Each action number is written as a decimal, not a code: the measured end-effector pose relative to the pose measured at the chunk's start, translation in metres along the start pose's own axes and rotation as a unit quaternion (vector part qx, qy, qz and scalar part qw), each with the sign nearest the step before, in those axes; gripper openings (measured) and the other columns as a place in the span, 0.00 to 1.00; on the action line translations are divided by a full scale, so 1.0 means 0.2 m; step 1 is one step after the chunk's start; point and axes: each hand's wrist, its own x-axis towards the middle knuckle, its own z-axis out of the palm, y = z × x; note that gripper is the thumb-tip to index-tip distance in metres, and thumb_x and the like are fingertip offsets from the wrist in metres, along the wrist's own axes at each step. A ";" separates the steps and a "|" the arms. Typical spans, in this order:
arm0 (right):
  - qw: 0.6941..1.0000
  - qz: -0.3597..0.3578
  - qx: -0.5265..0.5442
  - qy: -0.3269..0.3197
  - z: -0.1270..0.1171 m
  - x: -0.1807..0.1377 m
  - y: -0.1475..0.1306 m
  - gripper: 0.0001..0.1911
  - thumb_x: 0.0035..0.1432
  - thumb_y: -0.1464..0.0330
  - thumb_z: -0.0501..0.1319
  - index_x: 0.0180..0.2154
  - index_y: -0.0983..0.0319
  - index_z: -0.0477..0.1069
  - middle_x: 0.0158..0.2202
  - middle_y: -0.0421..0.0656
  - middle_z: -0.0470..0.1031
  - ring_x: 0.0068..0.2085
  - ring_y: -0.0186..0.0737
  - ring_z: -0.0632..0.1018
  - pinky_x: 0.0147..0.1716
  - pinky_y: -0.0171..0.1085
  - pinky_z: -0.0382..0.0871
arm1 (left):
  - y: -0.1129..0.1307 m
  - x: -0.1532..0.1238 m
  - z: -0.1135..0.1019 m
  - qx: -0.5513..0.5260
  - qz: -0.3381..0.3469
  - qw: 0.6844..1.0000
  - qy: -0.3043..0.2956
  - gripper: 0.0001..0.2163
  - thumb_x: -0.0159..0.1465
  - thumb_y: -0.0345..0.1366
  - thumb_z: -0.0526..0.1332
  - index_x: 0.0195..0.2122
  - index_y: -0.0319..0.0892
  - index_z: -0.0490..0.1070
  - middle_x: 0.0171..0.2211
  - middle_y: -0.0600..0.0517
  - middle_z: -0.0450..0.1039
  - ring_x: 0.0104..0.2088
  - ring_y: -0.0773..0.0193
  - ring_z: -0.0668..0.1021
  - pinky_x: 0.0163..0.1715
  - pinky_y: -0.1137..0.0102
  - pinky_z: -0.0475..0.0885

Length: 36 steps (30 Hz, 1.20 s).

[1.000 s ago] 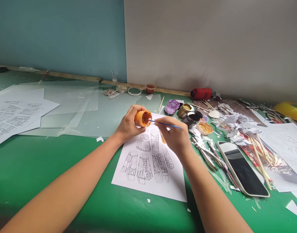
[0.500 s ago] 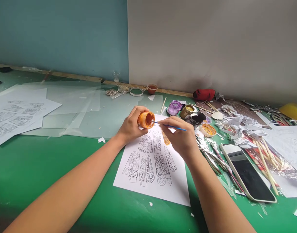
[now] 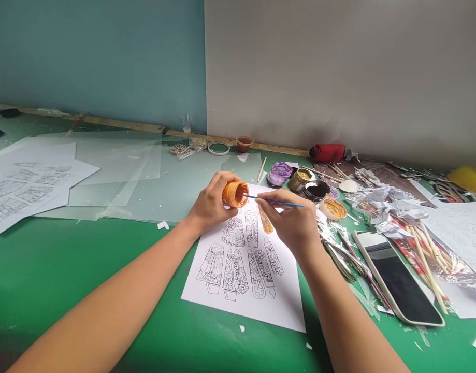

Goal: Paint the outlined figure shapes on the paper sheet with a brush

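Tilted toward the right, an orange paint jar (image 3: pixel 230 194) is held in my left hand (image 3: pixel 211 201), fingers wrapped round it. My right hand (image 3: pixel 296 220) pinches a thin blue paintbrush (image 3: pixel 278 201), whose tip reaches into the jar's mouth. Beneath both hands lies a white sheet (image 3: pixel 241 311) printed with black outlined, patterned shapes. One shape (image 3: pixel 266 223) near my right hand is coloured orange; my hand covers part of it. An orange-smeared lid (image 3: pixel 333 209) lies to the right of my right hand.
Beyond my right hand stand open jars of purple (image 3: pixel 279 173), gold (image 3: pixel 301 178) and black paint (image 3: pixel 316 190). A phone (image 3: pixel 401 280), paper scraps (image 3: pixel 393 199) and wooden sticks (image 3: pixel 426 248) crowd the right. Clear sheets (image 3: pixel 144 191) and printed papers (image 3: pixel 31 181) lie left.
My right hand has shifted slightly to the right with the paintbrush, its tip still in the jar. The orange jar has hardly moved.
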 end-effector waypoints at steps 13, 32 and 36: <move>0.998 0.063 0.015 0.014 0.04 0.00 -0.02 0.11 0.55 0.66 0.64 0.22 0.60 0.74 0.22 0.40 0.78 0.23 0.32 0.75 0.25 0.34 0.70 | 0.01 0.00 0.00 -0.008 0.018 1.000 0.001 0.25 0.51 0.25 0.65 0.49 0.47 0.63 0.48 0.51 0.71 0.45 0.60 0.77 0.39 0.67 0.76; 0.998 -0.001 -0.012 0.066 -0.01 0.01 -0.04 0.16 0.58 0.66 0.64 0.19 0.58 0.66 0.18 0.36 0.70 0.21 0.32 0.70 0.24 0.35 0.65 | 0.01 -0.01 -0.01 -0.017 0.015 1.000 0.011 0.26 0.49 0.24 0.65 0.49 0.48 0.63 0.48 0.51 0.71 0.43 0.61 0.77 0.37 0.68 0.75; 0.990 0.098 0.073 0.075 -0.03 0.03 -0.03 0.11 0.55 0.63 0.65 0.23 0.59 0.72 0.20 0.38 0.75 0.22 0.34 0.74 0.23 0.35 0.69 | 0.00 -0.01 -0.01 -0.043 0.003 0.998 0.039 0.25 0.50 0.27 0.66 0.49 0.47 0.63 0.45 0.52 0.71 0.42 0.61 0.77 0.39 0.66 0.75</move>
